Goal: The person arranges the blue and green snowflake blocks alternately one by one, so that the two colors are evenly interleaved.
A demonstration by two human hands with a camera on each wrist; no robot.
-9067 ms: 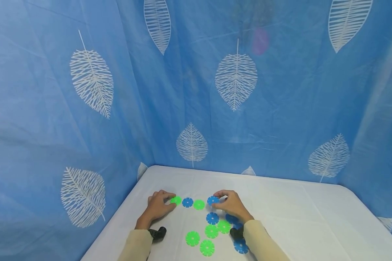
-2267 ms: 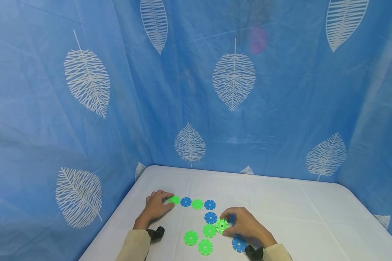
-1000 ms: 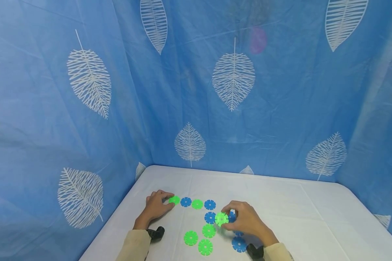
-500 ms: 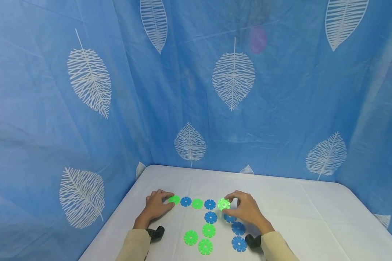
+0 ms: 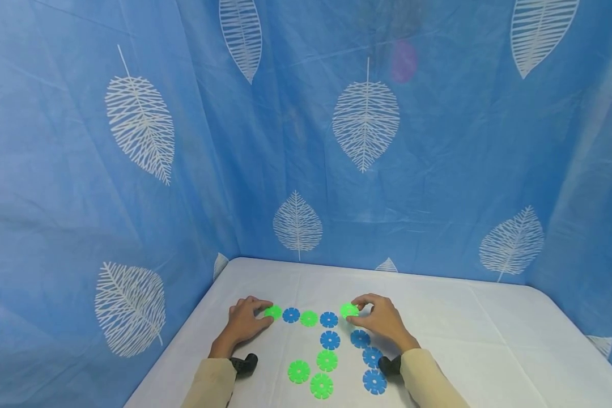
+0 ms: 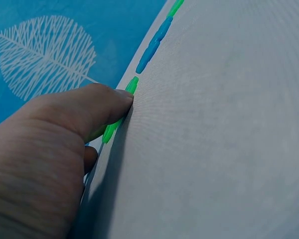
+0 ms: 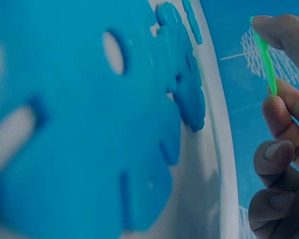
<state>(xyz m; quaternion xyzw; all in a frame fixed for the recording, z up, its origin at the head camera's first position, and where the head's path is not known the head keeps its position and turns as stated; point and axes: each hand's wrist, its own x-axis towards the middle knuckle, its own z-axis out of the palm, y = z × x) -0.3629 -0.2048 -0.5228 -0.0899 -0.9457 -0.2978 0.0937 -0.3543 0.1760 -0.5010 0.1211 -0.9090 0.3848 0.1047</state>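
My left hand (image 5: 245, 320) pinches a green notched plastic disc (image 5: 273, 312) at the left end of a row on the table; in the left wrist view the thumb lies over that disc (image 6: 131, 85). Rightward along the row come a blue disc (image 5: 291, 315), a green disc (image 5: 309, 318) and another blue disc (image 5: 328, 319). Beyond them, my right hand (image 5: 382, 320) pinches a second green disc (image 5: 349, 310) by its right edge. The right wrist view shows this green disc (image 7: 265, 59) edge-on between thumb and fingers, apart from the tabletop.
Nearer my body lie loose discs: a blue one (image 5: 330, 340), a green one (image 5: 327, 360) and two more green. Several blue discs (image 5: 360, 339) form a line under the right forearm. A blue leaf-print curtain (image 5: 413, 215) stands behind the white table (image 5: 469, 334).
My right hand earlier let go of the row's last blue disc, then picked a green disc from the nearer group. It has carried it away from my body to the row's right end. Left hand stays put.
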